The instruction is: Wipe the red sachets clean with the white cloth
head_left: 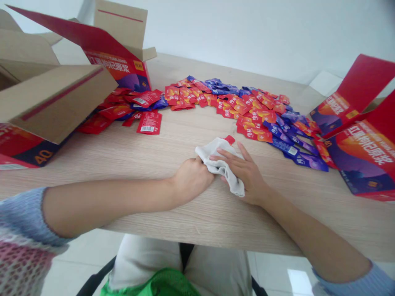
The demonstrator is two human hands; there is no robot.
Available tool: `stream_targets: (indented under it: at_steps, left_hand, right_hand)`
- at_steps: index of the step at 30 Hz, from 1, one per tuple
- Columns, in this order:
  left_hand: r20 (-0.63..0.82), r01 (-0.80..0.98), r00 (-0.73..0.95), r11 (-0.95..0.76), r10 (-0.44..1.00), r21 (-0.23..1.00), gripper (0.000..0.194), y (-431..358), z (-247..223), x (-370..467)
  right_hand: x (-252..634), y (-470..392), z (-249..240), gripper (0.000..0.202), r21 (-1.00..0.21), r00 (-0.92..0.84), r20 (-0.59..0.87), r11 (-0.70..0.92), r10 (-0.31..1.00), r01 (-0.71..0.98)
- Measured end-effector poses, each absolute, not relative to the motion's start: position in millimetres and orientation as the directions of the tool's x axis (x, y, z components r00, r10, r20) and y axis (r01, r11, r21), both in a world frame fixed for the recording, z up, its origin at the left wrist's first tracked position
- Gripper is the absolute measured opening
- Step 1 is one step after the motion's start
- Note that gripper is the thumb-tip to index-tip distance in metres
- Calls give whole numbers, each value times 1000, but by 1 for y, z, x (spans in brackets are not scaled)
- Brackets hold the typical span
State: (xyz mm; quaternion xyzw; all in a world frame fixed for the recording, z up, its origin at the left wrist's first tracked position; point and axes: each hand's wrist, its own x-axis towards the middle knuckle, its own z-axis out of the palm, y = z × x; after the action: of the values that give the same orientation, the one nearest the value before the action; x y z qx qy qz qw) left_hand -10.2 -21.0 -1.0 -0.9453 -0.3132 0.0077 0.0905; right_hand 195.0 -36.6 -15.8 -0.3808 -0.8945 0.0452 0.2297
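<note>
Near the middle of the pale wood-grain desk (138,154), a crumpled white cloth (216,165) partly covers a bright red packet (230,139), its corner showing at one o'clock. The right hand (252,181) rests on the cloth from four o'clock, grip loosely spread. The left hand (194,181), at eight o'clock, has its grip curled, contents hidden. Flat red and purple-blue sachets (242,105) arc from ten to three o'clock.

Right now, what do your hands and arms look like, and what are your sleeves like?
My left hand and right hand are bare, with no gloves or watch showing. My left sleeve has a light blue knitted cuff, then white and pink knitting with holes. My right sleeve shows a matching blue cuff, mostly cut off by the picture's edge.
</note>
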Motion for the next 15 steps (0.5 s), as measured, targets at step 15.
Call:
stream_targets:
  at_steps: [15]
  left_hand:
    - [26, 581, 805, -781, 592, -230, 35, -18, 4, -12]
  right_hand:
    - [220, 9, -20, 60, -333, -612, 228, 652, 757, 682]
